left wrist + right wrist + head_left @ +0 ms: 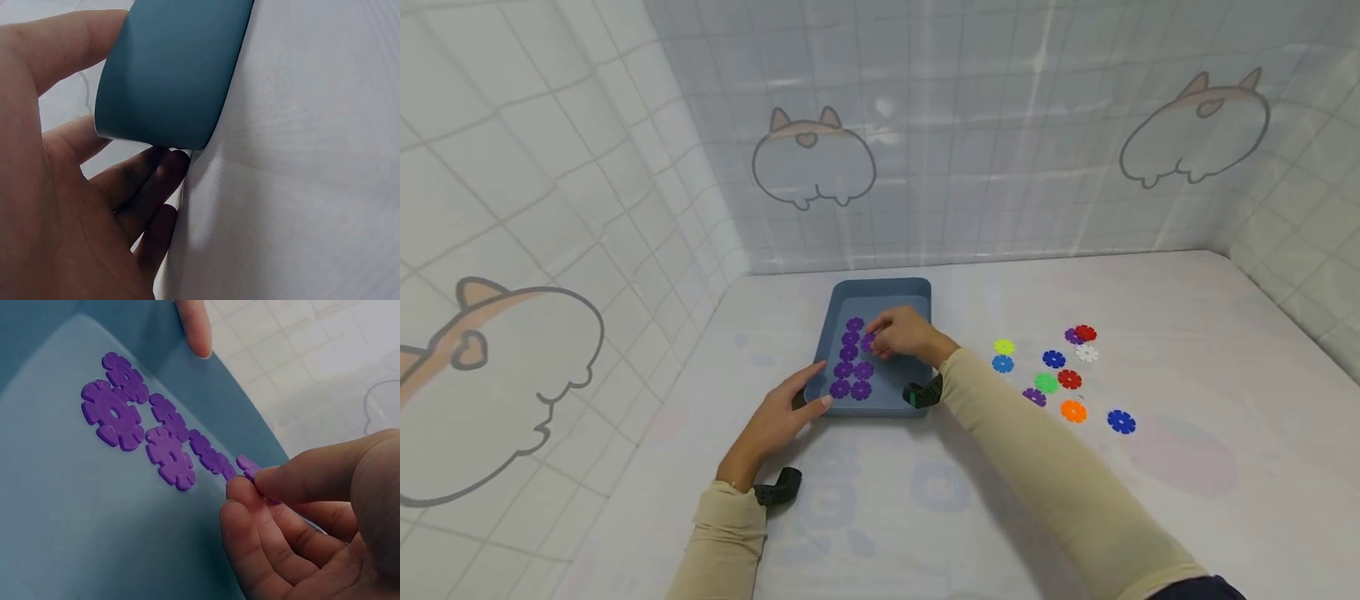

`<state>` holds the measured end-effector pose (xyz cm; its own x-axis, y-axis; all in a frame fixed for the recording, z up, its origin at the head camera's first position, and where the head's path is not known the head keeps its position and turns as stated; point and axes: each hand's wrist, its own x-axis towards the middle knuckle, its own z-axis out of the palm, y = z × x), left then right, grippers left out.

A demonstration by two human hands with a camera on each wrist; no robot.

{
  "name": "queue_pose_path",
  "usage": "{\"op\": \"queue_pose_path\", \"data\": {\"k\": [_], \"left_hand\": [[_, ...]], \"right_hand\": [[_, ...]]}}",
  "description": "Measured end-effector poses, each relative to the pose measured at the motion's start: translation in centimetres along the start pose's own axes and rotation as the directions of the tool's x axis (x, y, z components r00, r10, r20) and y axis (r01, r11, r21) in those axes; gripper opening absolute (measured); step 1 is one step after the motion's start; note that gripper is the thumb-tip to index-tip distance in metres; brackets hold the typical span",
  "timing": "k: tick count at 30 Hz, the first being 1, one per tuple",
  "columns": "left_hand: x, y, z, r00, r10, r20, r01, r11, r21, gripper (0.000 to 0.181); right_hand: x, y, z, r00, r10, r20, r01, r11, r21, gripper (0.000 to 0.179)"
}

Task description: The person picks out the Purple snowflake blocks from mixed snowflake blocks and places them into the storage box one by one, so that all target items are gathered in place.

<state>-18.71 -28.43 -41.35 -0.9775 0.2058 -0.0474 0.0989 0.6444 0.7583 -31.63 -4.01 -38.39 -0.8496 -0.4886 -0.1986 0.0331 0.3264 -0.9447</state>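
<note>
A blue-grey rectangular tray (893, 404) lies on the table with several purple notched plastic discs (842, 389) set in two columns on its left half. My left hand (778, 421) grips the tray's near left corner, thumb and fingers spread around its wall. In the left wrist view the fingertips (178, 164) sit at the lower edge of the tray wall (172, 75). Over the middle of the tray, my right hand (904, 332) pinches a purple disc (248, 466) between thumb and finger, beside the left column. Its far side is hidden by the fingers.
Right of the tray, loose notched discs lie scattered on the table: yellow (1004, 346), green (1047, 383), orange (1073, 411), white (1086, 353), plus several red, blue and purple ones. Tile-patterned sheets (962, 150) hang behind the table and along both sides.
</note>
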Motion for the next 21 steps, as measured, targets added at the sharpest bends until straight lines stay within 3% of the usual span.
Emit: {"op": "queue_pose_path", "data": {"k": [21], "left_hand": [[0.0,-0.08,0.06,1.0,0.013,-0.013,-0.013,1.0,0.019,0.071]], "right_hand": [[0.66,0.58,1.05,0.999,-0.006,-0.051,-0.002,0.989,-0.15,0.034]]}}
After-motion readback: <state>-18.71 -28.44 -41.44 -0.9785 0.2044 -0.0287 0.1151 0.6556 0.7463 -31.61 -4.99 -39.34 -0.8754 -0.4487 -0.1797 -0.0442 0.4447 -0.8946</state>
